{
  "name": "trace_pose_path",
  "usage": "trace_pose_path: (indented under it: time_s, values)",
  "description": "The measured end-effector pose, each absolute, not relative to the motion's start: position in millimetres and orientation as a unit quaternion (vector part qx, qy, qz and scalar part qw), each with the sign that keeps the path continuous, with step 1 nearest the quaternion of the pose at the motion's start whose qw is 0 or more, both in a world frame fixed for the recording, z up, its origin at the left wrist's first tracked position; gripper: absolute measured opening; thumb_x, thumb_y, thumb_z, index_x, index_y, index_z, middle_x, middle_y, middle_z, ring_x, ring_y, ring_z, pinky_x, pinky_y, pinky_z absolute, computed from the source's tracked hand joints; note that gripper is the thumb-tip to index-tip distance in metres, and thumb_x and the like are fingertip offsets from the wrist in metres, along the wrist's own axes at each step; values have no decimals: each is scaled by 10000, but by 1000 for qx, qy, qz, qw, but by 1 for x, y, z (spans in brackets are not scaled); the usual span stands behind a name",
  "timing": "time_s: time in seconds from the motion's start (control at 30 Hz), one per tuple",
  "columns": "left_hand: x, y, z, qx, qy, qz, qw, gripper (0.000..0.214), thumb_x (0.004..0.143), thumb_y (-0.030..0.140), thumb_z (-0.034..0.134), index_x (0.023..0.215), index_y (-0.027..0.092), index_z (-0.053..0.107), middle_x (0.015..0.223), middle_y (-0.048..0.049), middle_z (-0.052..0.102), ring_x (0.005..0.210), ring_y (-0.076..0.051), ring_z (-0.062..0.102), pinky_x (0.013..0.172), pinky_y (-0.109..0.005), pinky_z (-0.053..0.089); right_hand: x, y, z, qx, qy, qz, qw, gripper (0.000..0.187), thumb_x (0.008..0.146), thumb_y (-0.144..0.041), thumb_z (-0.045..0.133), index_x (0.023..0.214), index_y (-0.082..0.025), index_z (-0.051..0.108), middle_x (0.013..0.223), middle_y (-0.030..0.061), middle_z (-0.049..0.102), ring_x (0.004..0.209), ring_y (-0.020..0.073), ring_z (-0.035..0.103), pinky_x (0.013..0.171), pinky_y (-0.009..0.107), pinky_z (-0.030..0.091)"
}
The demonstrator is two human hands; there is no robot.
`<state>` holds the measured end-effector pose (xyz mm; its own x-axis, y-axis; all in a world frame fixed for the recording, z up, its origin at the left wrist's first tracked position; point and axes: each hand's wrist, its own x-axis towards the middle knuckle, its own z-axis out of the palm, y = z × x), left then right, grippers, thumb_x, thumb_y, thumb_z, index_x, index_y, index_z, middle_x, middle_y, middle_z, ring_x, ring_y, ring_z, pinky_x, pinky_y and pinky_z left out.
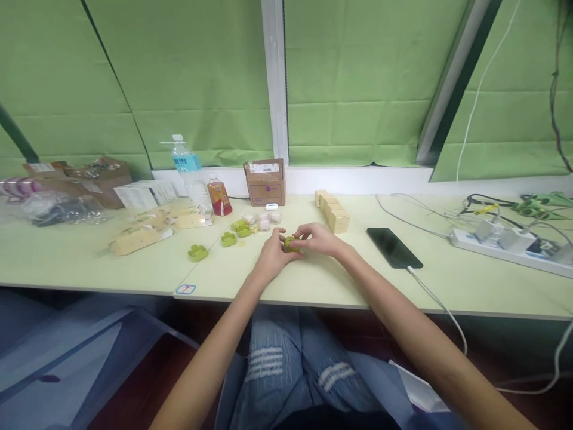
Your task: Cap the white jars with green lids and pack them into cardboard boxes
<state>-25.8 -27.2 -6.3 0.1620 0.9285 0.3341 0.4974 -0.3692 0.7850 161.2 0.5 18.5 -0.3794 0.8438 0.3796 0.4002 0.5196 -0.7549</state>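
The pale table (111, 263) bears green cases (197, 253), wooden blocks (339, 221), bottles (185, 167) and a phone (394, 246) (cable attached).

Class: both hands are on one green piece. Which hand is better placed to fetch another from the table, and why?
Left, probably. The loose green pieces lie just left of the left hand; the right hand would have to cross the held piece.

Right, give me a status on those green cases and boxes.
Looks done: a row of folded tan boxes stands behind the hands. In hand: left hand and right hand pinch one green case. Probably left: several loose green cases lie open, pale little pots beside them, and flat box blanks sit unfolded.
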Motion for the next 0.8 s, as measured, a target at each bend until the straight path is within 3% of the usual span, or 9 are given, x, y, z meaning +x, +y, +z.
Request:
trace_pose_path:
  time_s: [0.13, 0.2, 0.33, 0.47, 0.53, 0.63, 0.73, 0.8]
  values:
    - [-44, -19, -1, 706, 469, 402, 346, 776, 607, 264, 895, 1273, 180, 508, 1069, -89, 691, 831, -200, 713, 771, -332, 560, 161, -4, 15, -394, -807, 272, 347, 419, 773, -514, 762, 1023, -194, 660, 925, 29, 710, 717, 167, 612, 637, 269, 446]
    - [-62, -15, 11, 716, 483, 379, 331, 675, 607, 262, 878, 1207, 179, 581, 1124, -112, 700, 861, -217, 717, 775, -344, 568, 160, -6, 13, -401, -821, 237, 331, 492, 792, -522, 760, 1158, -214, 645, 996, 43, 718, 730, 169, 614, 669, 279, 448]
    - [-116, -14, 44, 698, 557, 416, 172, 361, 724, 377, 777, 1007, 177, 677, 1059, -96, 735, 832, -220, 698, 792, -357, 561, 154, -4, 5, -394, -842, 176, 323, 512, 822, -517, 755, 1218, -209, 653, 1114, 75, 714, 764, 172, 611, 702, 286, 442]
    - [-190, -29, 69, 573, 679, 458, -22, 260, 880, 381, 614, 1004, 162, 683, 1000, -42, 746, 852, -196, 683, 843, -335, 533, 148, -3, -1, -389, -842, 162, 338, 469, 839, -497, 748, 1186, -193, 667, 1136, 81, 713, 830, 185, 620, 721, 284, 443]
    - [-228, -40, 75, 514, 743, 415, -109, 292, 926, 389, 549, 1062, 163, 675, 1038, -33, 740, 933, -210, 674, 917, -361, 508, 146, -3, -3, -394, -838, 163, 341, 472, 841, -505, 746, 1188, -196, 663, 1147, 79, 711, 857, 193, 626, 734, 289, 448]
    - [-277, -53, 77, 471, 830, 254, -158, 499, 890, 452, 547, 1255, 116, 602, 1218, -154, 679, 1103, -309, 616, 953, -422, 486, 144, -5, -3, -402, -834, 155, 345, 469, 845, -514, 742, 1186, -203, 656, 1153, 74, 711, 908, 210, 636, 765, 303, 453]
    - [-312, -57, 78, 449, 874, 120, -141, 656, 885, 513, 468, 1383, 88, 470, 1408, -238, 525, 1258, -381, 498, 979, -505, 453, 141, -5, -4, -409, -831, 145, 347, 465, 856, -521, 731, 1187, -205, 647, 1149, 74, 710, 963, 229, 643, 787, 314, 457]
    - [-329, -53, 80, 475, 864, 120, -117, 628, 876, 532, 436, 1345, 117, 480, 1426, -225, 506, 1299, -401, 444, 1005, -585, 405, 140, -5, -4, -415, -830, 140, 345, 464, 862, -532, 722, 1184, -207, 646, 1148, 76, 709, 985, 238, 647, 796, 320, 458]
